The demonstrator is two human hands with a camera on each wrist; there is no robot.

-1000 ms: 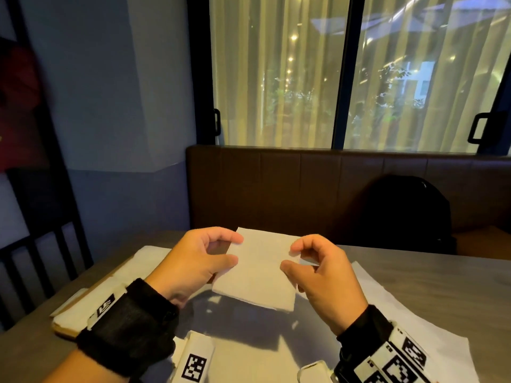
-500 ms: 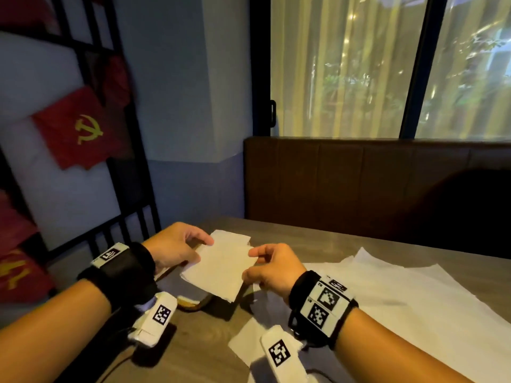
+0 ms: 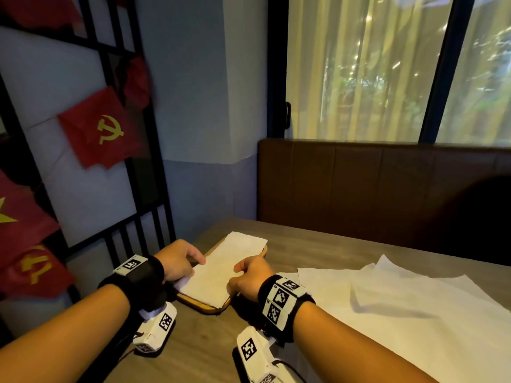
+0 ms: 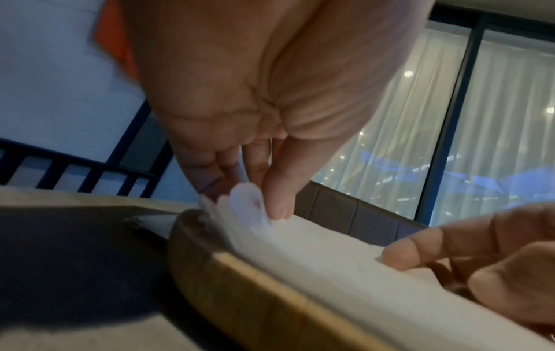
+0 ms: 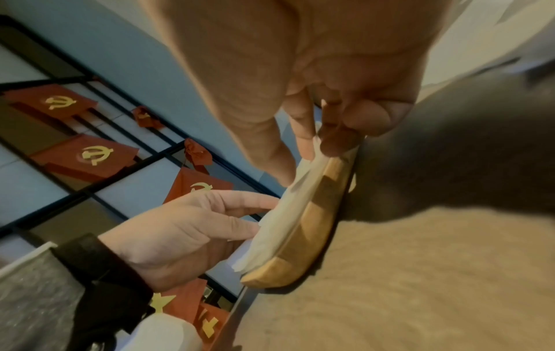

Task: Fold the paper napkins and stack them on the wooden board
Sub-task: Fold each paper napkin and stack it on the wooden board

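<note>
Folded napkin (image 3: 218, 275) on wooden board (image 3: 206, 306) — both hands

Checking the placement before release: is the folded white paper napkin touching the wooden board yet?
Touching. The right wrist view shows the folded white paper napkin lying flat against the wooden board, no gap, with both hands on its edges.

Restaurant or café booth at night. A wood-grain worktop (image 3: 318, 261) stands against a padded brown bench seat (image 3: 359, 189) set below a large dark-framed window (image 3: 437, 67) with sheer curtains (image 3: 359, 64); lights and foliage show through the glass. At left, a black metal partition (image 3: 154, 150) carries red flags (image 3: 99, 128) with yellow hammer-and-sickle emblems, against a pale blue wall (image 3: 193, 78).
</note>
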